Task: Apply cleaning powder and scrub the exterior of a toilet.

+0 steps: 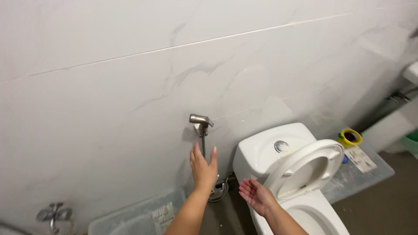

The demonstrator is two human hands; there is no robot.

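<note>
The metal bidet sprayer [201, 122] hangs in its wall holder, left of the toilet tank [265, 152]. It looks rigid, fairly light and possibly slick, so grasping the handle below the head seems best. Your left hand [203, 167] rises open just beneath it, holding nothing. Your right hand [257, 196] hovers empty, palm up, beside the raised toilet seat [305, 167].

White marble wall [109, 87] – brown floor [392, 209]

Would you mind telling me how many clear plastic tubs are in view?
2: one tub below the left hand, cut off by the frame's bottom edge; another right of the toilet. Others may lie outside the frame.
</note>
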